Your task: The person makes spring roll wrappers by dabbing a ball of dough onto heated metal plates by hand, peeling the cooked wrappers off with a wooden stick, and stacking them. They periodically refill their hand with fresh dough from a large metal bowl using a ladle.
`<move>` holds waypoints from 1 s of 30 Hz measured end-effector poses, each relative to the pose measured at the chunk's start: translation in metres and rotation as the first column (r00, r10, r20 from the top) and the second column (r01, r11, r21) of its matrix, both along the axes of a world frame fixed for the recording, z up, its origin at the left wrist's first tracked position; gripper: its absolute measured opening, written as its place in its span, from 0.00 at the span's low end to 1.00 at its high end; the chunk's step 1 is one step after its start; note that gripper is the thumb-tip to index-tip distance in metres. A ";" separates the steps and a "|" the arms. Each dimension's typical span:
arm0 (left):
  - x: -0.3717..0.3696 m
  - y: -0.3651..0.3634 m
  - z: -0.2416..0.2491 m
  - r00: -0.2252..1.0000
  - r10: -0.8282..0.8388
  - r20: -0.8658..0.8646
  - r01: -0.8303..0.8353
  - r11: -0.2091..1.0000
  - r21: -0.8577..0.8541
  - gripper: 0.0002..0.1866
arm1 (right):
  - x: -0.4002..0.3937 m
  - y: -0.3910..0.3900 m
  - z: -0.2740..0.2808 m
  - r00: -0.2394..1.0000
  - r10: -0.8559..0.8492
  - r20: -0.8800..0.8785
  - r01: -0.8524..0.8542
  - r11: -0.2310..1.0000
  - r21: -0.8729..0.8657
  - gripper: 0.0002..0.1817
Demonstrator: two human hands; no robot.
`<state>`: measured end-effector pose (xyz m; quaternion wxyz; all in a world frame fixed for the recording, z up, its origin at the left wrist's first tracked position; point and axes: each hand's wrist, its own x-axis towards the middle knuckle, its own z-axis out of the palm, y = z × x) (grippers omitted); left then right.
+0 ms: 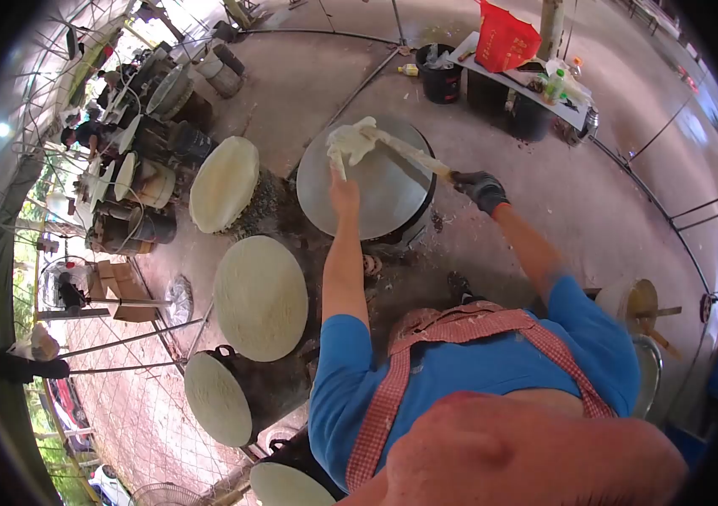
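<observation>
two hands are noted at one round griddle (384,207). the left hand (345,199), bare, extends over the griddle, its fingers at the lower end of a lump of pale, sticky dough (352,143); whether they pinch it or merely touch it cannot be told. the dough is at the griddle's far side, around the end of a dough-coated stick (410,153); contact with the plate cannot be confirmed. the right hand (481,192), in a dark glove, is wrapped around the stick's other end, beyond the griddle's right rim. to the left, a pale round sheet (224,184) stands near the griddle. farther off, a black bucket (441,83) sits beside a table (501,77) bearing a red bag (507,40).
</observation>
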<state>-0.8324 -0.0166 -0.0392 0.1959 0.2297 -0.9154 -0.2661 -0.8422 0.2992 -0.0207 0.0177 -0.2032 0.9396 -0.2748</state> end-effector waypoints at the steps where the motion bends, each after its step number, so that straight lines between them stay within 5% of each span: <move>1: 0.007 -0.003 -0.001 1.000 0.009 0.003 -0.009 1.000 -0.006 0.37 | 0.007 -0.002 0.011 0.916 -0.102 0.388 0.243 0.911 -0.334 0.14; 2: 0.013 0.000 0.010 0.997 -0.004 0.081 0.005 1.000 -0.009 0.37 | 0.008 -0.007 0.023 0.692 -0.037 0.721 0.550 0.674 -0.493 0.13; 5: 0.011 0.015 0.052 0.991 0.007 0.134 -0.023 0.993 0.119 0.37 | 0.005 -0.059 0.018 0.733 -0.069 0.677 0.454 0.791 -0.410 0.14; 6: 0.013 0.010 0.059 0.993 0.036 0.112 -0.060 0.973 0.225 0.37 | -0.023 -0.061 -0.062 0.986 -0.102 0.131 0.123 0.979 -0.165 0.15; 7: 0.007 -0.004 0.058 0.992 0.036 0.119 -0.060 0.978 0.201 0.37 | -0.041 -0.052 -0.073 0.985 -0.101 0.141 0.126 0.974 -0.186 0.15; 9: 0.000 -0.040 0.060 0.964 0.115 -0.240 -0.047 0.960 0.275 0.37 | -0.056 -0.064 -0.079 0.831 0.026 0.556 0.256 0.869 -0.423 0.18; 10: -0.001 -0.056 0.066 0.927 0.128 -0.353 -0.023 0.958 0.287 0.37 | -0.059 -0.079 -0.076 0.661 0.114 0.742 0.447 0.734 -0.511 0.20; 11: 0.017 -0.067 0.073 0.926 0.103 -0.364 0.089 0.876 0.473 0.37 | -0.062 -0.094 -0.073 0.476 0.187 0.860 0.640 0.598 -0.483 0.22; 12: 0.040 -0.063 0.078 0.944 0.066 -0.324 0.144 0.801 0.582 0.37 | -0.050 -0.111 -0.072 0.764 0.051 0.643 0.377 0.774 -0.509 0.22; 13: 0.064 -0.059 0.083 0.960 0.031 -0.279 0.175 0.711 0.681 0.37 | -0.038 -0.128 -0.071 0.947 -0.107 0.303 0.211 0.918 -0.336 0.23; 14: 0.089 -0.049 0.088 0.981 -0.023 -0.195 0.158 0.681 0.715 0.36 | -0.036 -0.147 -0.061 0.977 -0.100 0.186 0.153 0.944 -0.292 0.22; 16: 0.140 -0.036 0.059 0.999 -0.039 -0.026 0.045 0.646 0.762 0.36 | -0.054 -0.154 -0.052 0.966 -0.012 0.259 0.109 0.924 -0.367 0.21; 18: 0.200 -0.028 0.020 1.000 -0.009 0.004 0.002 0.579 0.815 0.35 | -0.092 -0.120 -0.060 0.735 0.035 0.677 0.421 0.758 -0.498 0.20; 19: 0.217 -0.008 0.039 0.994 0.027 0.101 -0.089 0.732 0.675 0.35 | -0.074 -0.109 -0.055 0.657 0.074 0.750 0.512 0.687 -0.516 0.19; 21: 0.242 -0.009 0.010 0.999 -0.045 0.006 0.028 0.719 0.694 0.35 | -0.041 -0.131 -0.075 0.724 0.054 0.688 0.469 0.693 -0.548 0.18; 23: 0.264 -0.004 0.006 0.999 0.005 0.047 -0.040 0.624 0.781 0.34 | -0.005 -0.154 -0.068 0.894 0.063 0.443 0.231 0.783 -0.577 0.17; 26: 0.270 -0.005 0.000 0.997 -0.002 0.079 -0.056 0.690 0.721 0.34 | -0.004 -0.151 -0.030 0.944 0.158 0.291 0.023 0.846 -0.533 0.16; 30: 0.269 -0.005 0.017 0.991 -0.004 0.131 -0.088 0.720 0.689 0.35 | -0.041 -0.091 -0.043 0.612 0.118 0.782 0.566 0.625 -0.537 0.14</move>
